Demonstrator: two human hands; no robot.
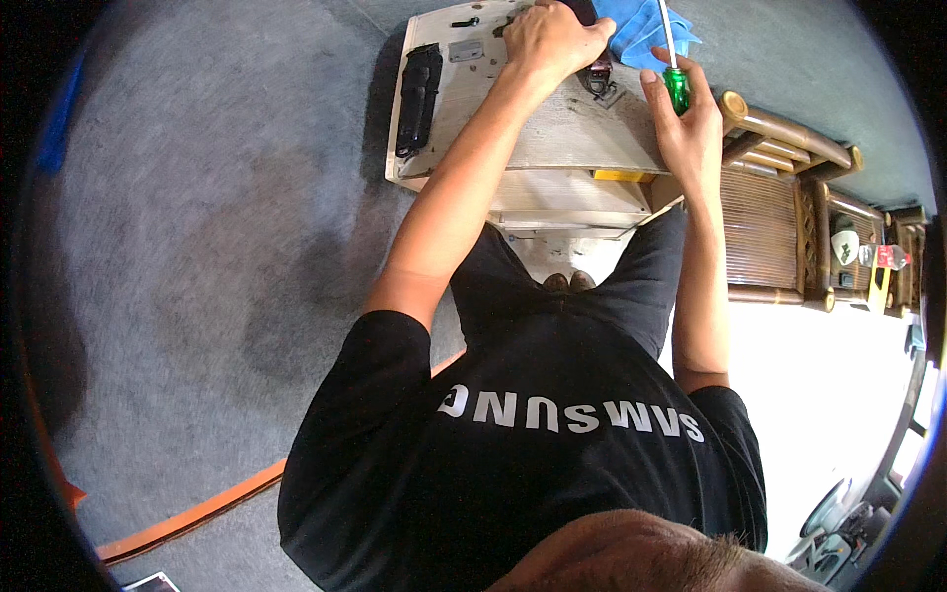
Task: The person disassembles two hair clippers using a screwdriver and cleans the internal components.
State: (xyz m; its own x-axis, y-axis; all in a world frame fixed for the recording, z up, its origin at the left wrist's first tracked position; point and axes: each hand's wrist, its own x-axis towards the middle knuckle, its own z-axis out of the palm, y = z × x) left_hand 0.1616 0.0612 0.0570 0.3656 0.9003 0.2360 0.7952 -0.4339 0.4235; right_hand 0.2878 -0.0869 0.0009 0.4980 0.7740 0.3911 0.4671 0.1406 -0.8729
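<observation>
My right hand [691, 123] is closed round the green handle of a screwdriver [677, 91], whose metal shaft points up and away. My left hand [552, 44] is over the far part of a small pale wooden table [572, 138], fingers bent downward and thumb out to the right. Its fingertips are hidden, beside small dark parts. Next to its thumb lies a dark reddish device with a metal head [598, 81], probably a hair clipper, partly covered by the hand. A black hair clipper [419, 99] lies along the table's left edge.
A blue cloth [641, 35] is bunched at the table's far right. A flat metal plate [466, 50] and a small black part [466, 22] lie on the left. Something yellow [621, 176] sits on the shelf below. Bamboo seats [760, 232] stand to the right.
</observation>
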